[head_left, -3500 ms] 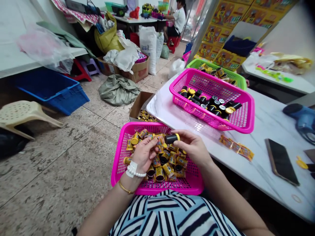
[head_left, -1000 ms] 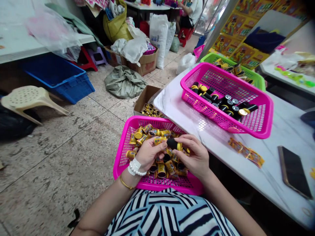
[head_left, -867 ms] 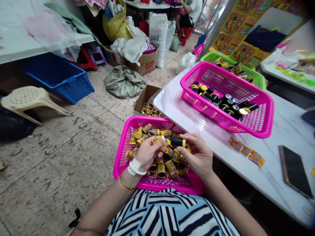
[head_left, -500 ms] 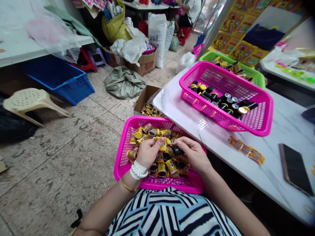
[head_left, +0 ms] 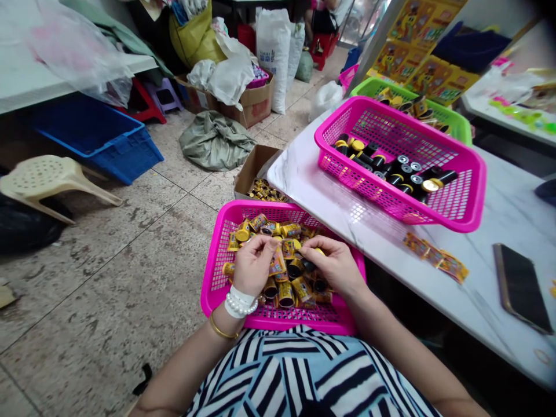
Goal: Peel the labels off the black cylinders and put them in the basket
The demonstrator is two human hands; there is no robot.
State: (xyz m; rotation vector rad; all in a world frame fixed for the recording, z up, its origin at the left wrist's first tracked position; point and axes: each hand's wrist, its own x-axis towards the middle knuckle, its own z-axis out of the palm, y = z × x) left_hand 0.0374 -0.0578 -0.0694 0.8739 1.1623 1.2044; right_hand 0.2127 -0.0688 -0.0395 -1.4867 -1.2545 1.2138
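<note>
Above the pink basket (head_left: 211,278) on my lap, both my hands work close together. My left hand (head_left: 252,267) pinches a yellow printed label (head_left: 278,263) between thumb and fingertips. My right hand (head_left: 336,263) has its fingers closed on a small black canister (head_left: 307,264) with a bit of yellow at its top, partly hidden by the fingers. Below and around them lie several yellow-wrapped canisters (head_left: 285,294), some showing dark round ends. The label and the canister are apart.
On the marble-patterned table (head_left: 295,174) to the right stands another pink basket (head_left: 471,197) of black canisters, with a green basket (head_left: 460,124) behind. A label strip (head_left: 436,258) and a phone (head_left: 521,286) lie nearby. A cardboard box (head_left: 247,174) of small pieces touches the table's corner.
My left hand has shifted slightly left, and the label now hangs tilted below its fingertips. My right hand has turned a little around the canister. The view has shifted slightly.
</note>
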